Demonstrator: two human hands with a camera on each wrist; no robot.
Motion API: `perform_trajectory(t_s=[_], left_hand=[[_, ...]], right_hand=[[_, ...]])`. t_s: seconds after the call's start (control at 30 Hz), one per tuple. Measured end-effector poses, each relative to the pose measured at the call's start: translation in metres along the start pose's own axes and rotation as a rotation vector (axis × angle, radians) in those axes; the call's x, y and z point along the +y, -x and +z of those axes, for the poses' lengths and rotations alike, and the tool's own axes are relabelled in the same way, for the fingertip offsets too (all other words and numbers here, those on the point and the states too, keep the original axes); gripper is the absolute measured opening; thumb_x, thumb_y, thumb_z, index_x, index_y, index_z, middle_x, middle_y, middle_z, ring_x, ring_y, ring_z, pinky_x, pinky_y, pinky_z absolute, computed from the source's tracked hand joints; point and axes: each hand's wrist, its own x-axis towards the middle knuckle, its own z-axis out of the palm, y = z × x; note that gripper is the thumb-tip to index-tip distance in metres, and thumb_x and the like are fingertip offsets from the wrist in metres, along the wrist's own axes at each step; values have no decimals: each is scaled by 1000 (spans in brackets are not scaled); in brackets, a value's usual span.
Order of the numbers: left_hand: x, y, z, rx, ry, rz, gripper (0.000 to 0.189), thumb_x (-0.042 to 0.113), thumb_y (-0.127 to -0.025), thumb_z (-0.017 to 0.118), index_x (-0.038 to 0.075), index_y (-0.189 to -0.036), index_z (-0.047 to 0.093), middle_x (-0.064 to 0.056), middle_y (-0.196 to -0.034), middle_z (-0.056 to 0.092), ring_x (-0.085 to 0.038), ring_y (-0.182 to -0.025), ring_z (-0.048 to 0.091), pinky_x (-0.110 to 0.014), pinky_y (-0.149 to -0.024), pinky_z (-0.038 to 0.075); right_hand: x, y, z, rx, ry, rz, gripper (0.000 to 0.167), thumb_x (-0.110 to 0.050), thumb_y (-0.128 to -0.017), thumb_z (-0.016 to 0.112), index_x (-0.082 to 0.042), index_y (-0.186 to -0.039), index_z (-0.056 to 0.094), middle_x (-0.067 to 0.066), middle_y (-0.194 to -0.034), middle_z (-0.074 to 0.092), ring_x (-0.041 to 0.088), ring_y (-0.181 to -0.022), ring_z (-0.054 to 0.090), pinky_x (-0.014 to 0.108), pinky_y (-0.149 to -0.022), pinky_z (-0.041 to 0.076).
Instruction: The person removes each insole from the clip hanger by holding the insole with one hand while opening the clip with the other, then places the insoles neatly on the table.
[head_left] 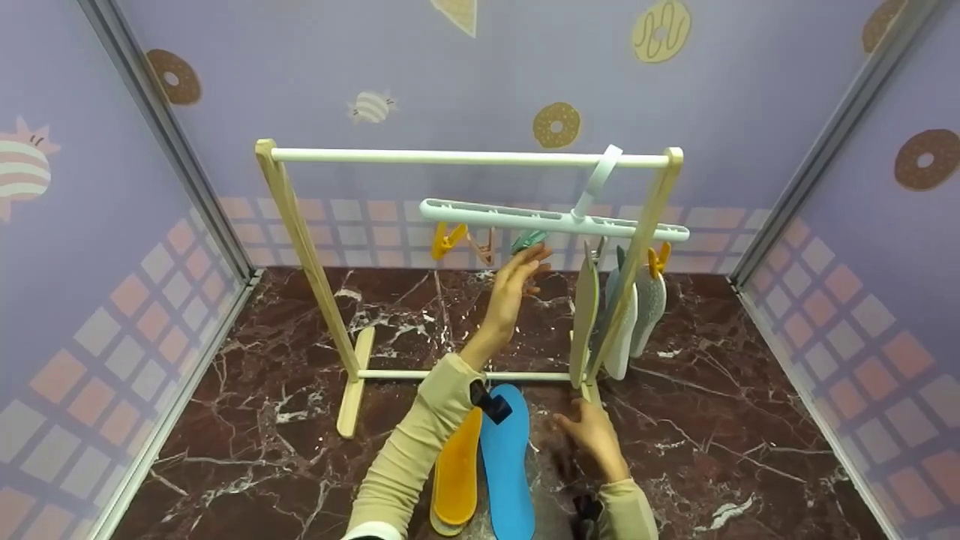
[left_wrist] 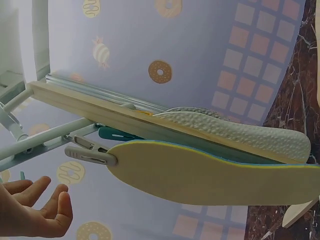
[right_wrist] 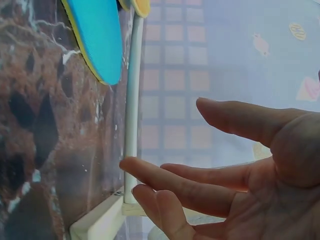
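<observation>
A white hanger [head_left: 517,218] with clips hangs tilted from the rack's top bar. My left hand [head_left: 510,296] is raised just below its green clip [head_left: 529,238], fingers loosely bent; whether they touch it I cannot tell. To the right, a beige insole [left_wrist: 210,175] hangs from a grey clip [left_wrist: 92,154], with textured white insoles [head_left: 624,337] beyond it. My right hand [head_left: 592,436] hovers low by the rack's right foot, fingers spread and holding nothing. Left of it, a blue insole [head_left: 508,465] and an orange insole [head_left: 459,472] lie side by side on the marble surface.
The wooden rack has a left post [head_left: 311,262], a right post [head_left: 637,255] and a low white crossbar [head_left: 405,374]. A yellow clip [head_left: 448,241] and a pink clip [head_left: 484,246] hang at the hanger's left. Patterned walls [head_left: 337,67] enclose the back and sides.
</observation>
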Motion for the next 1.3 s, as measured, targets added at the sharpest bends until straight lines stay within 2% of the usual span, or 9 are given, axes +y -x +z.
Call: perform_trajectory(t_s=[0.1,0.2,0.3,0.43,0.53,0.73,1.0,1.3], left_hand=[[0,-1,2,7,-28,-13,39,13,-91,37,-1,-127,44,-15,-129,50,-24,-111,51,-21,-75,42],[0,-2,3,13,-46,-19,38,11,-91,38,0,-126,46,-14,-130,50,-24,-114,49,-21,-77,41],[0,-3,5,9,-61,-20,38,11,-91,39,0,-127,45,-15,-131,48,-26,-118,47,-22,-79,39],[0,-4,6,0,-72,-22,38,11,-91,39,0,-127,44,-15,-131,47,-27,-119,45,-23,-83,38],[0,-4,7,-6,-79,-24,38,11,-91,39,-1,-127,44,-16,-131,48,-27,-120,44,-25,-87,37],[-2,-5,10,-10,-90,-43,37,12,-92,39,2,-127,46,-14,-131,49,-26,-122,44,-29,-90,36],[-4,-9,13,-20,-103,-35,36,11,-91,41,3,-125,48,-13,-130,50,-25,-121,45,-26,-87,36],[-6,-13,16,-55,-115,-29,36,10,-93,40,1,-128,44,-14,-131,48,-26,-123,43,-28,-91,37]], right_hand=[[-1,-2,-2,19,17,-3,40,-23,-78,65,8,-102,57,23,-88,62,38,-83,59,48,-69,47],[-1,-4,-3,36,25,-10,30,-23,-78,65,3,-92,57,12,-69,57,27,-65,55,40,-56,43],[-1,-6,-4,53,21,-1,27,-24,-78,65,-1,-87,55,5,-63,52,19,-58,48,35,-51,38],[-2,-9,-7,81,13,8,37,-26,-79,65,-1,-104,54,8,-67,59,18,-59,51,35,-52,41],[-2,-12,-9,98,10,15,43,-25,-81,64,1,-113,52,14,-75,65,24,-63,57,39,-55,44],[-5,-13,-12,133,10,68,42,-25,-83,60,2,-115,51,19,-91,67,37,-84,62,49,-66,48],[-7,-15,-12,253,-39,78,41,-24,-83,60,1,-114,50,23,-96,66,39,-90,61,50,-73,47],[-5,-18,-10,325,-43,61,37,-21,-84,61,2,-111,50,23,-96,66,39,-92,60,50,-74,47]])
